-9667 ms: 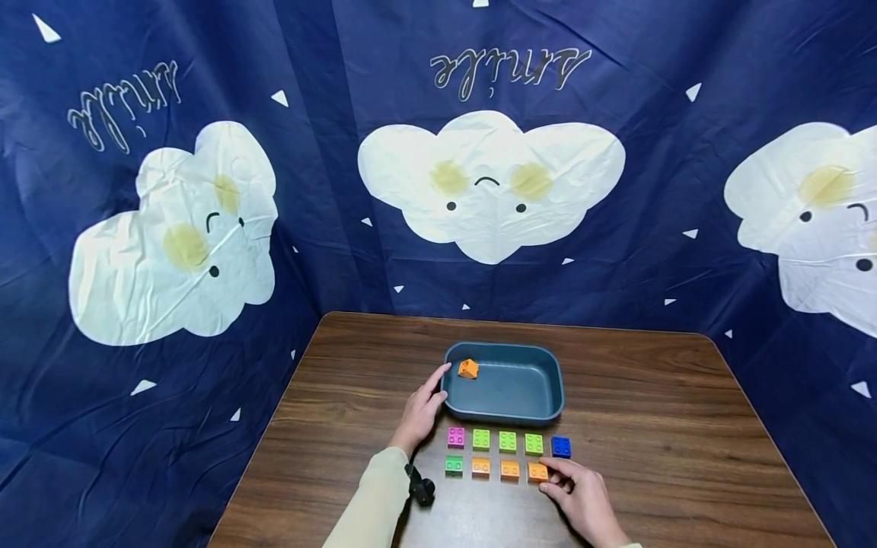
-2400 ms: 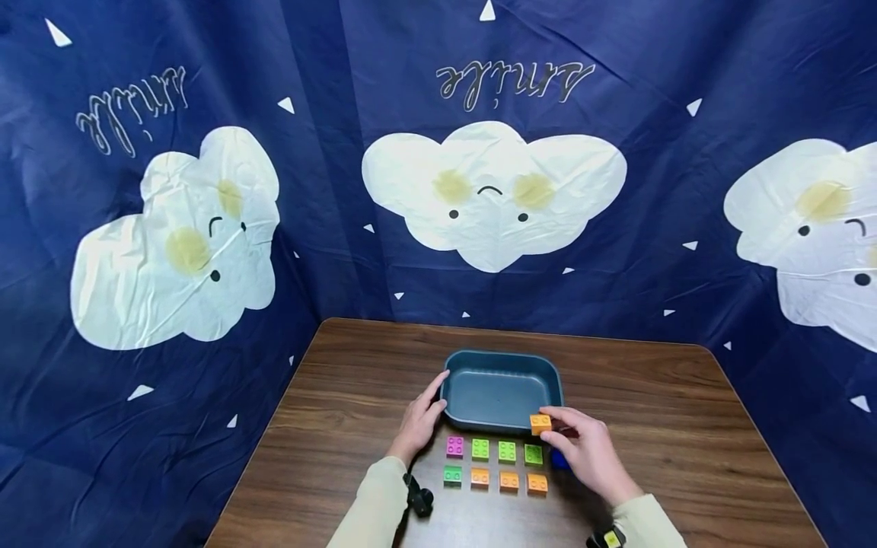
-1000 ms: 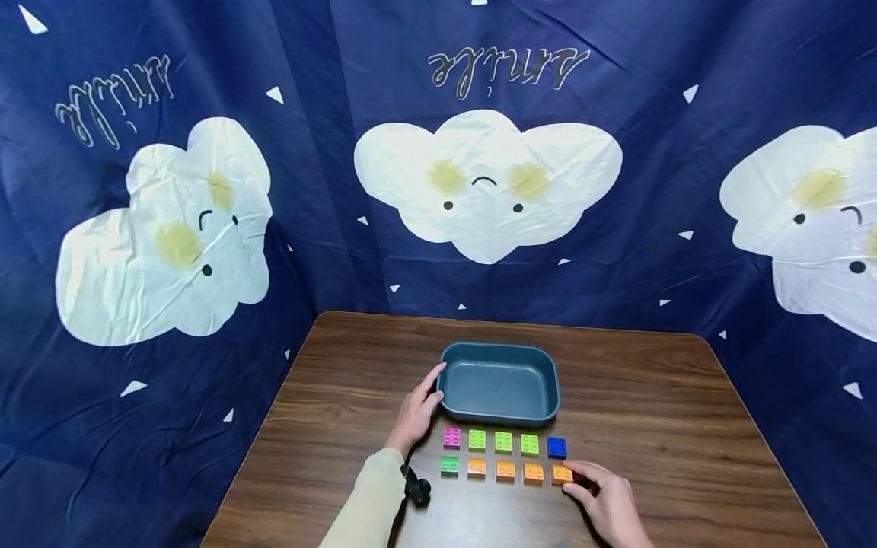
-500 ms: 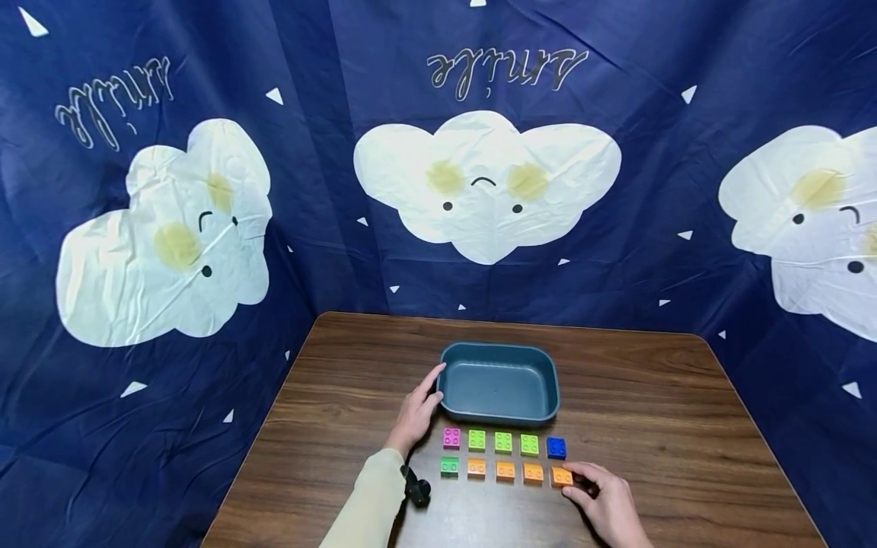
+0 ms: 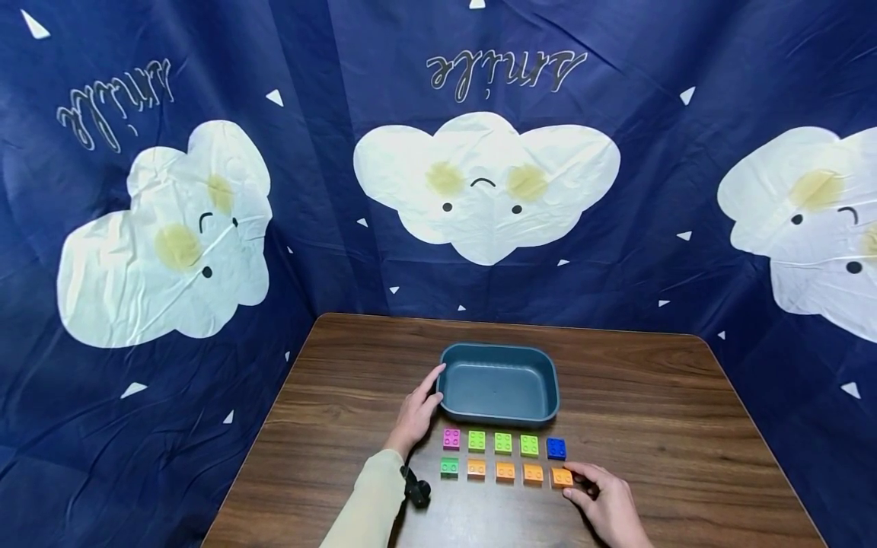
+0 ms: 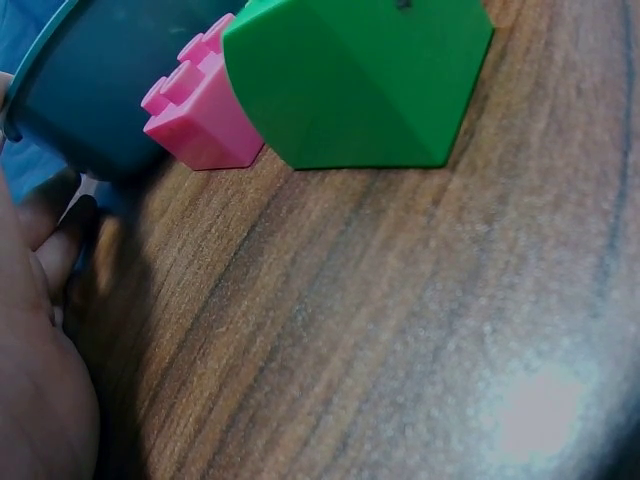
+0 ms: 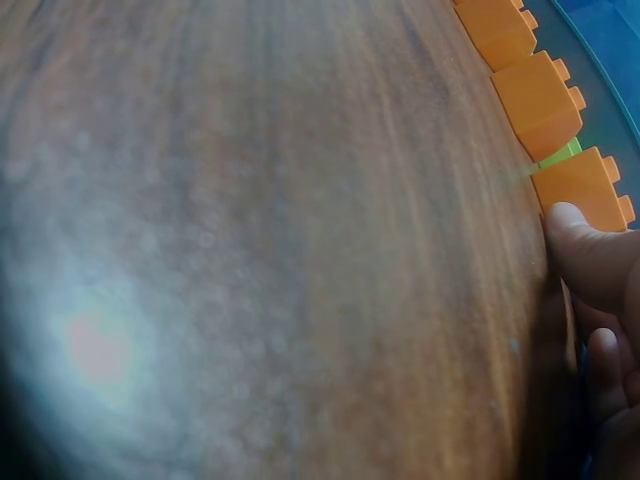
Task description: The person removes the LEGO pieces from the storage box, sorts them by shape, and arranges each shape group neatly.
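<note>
My left hand [image 5: 414, 415] touches the left side of a dark teal plastic bin [image 5: 499, 415], its index finger and thumb laid against the wall. In the right wrist view, my right thumb presses an orange toy building brick [image 7: 580, 190]; in the head view my right hand [image 5: 606, 502] pinches that brick at the right end of the front row. Left of it sit more orange bricks [image 5: 505, 471] and a green brick [image 5: 449, 467]. The back row has a pink brick [image 5: 451, 438], lime-green bricks [image 5: 503, 443] and a blue brick [image 5: 556, 447].
Everything stands on a brown wood-grain table [image 5: 329, 426]. A dark blue curtain [image 5: 308, 152] with white clouds hangs behind and at both sides. A small black device [image 5: 416, 491] is strapped on the left wrist.
An orange brick lay in the bin at first; later my right hand held one near its front right corner. That brick now sits at the front row's right end. Little moved in the last second.
</note>
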### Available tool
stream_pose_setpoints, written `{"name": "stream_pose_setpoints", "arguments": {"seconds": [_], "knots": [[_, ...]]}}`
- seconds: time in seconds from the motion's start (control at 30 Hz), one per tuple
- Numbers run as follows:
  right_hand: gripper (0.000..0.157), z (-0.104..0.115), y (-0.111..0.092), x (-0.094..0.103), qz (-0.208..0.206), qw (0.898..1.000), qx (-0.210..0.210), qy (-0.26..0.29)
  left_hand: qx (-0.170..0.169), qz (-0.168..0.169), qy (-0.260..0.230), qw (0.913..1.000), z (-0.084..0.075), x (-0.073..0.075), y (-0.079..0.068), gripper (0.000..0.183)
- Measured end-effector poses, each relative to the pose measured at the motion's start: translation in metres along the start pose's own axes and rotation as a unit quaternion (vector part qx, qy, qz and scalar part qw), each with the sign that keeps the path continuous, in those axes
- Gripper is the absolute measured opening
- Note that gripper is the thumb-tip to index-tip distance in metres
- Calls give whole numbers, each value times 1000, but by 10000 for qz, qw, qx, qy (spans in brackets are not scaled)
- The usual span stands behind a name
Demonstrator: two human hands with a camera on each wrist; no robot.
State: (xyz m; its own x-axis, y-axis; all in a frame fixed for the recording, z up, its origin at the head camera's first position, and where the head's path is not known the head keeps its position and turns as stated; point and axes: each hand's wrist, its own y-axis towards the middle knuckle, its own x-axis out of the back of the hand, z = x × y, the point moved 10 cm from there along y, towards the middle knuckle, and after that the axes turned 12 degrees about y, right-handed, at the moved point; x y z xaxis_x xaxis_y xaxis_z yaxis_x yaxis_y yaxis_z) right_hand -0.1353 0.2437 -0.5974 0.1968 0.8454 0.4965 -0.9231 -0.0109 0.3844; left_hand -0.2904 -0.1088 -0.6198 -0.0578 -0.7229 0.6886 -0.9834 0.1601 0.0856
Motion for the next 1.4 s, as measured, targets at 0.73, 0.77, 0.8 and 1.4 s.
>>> {"name": "stream_pose_setpoints", "arguments": {"seconds": [0.73, 0.77, 0.8, 1.4], "knots": [[46, -4, -1, -1, -23, 9999, -118, -69, -23, -36, 19, 10000, 2, -1, 0, 58], [46, -4, -1, -2, -11, 9999, -146, -84, -33, -32, 29, 10000, 2, -1, 0, 58], [45, -5, -1, -2, 1, 9998, -175, -103, -49, -26, 35, 10000, 2, -1, 0, 58], [44, -4, 0, -2, 5, 9999, -152, -66, -214, -239, 143, 9994, 1, 1, 2, 60]]}}
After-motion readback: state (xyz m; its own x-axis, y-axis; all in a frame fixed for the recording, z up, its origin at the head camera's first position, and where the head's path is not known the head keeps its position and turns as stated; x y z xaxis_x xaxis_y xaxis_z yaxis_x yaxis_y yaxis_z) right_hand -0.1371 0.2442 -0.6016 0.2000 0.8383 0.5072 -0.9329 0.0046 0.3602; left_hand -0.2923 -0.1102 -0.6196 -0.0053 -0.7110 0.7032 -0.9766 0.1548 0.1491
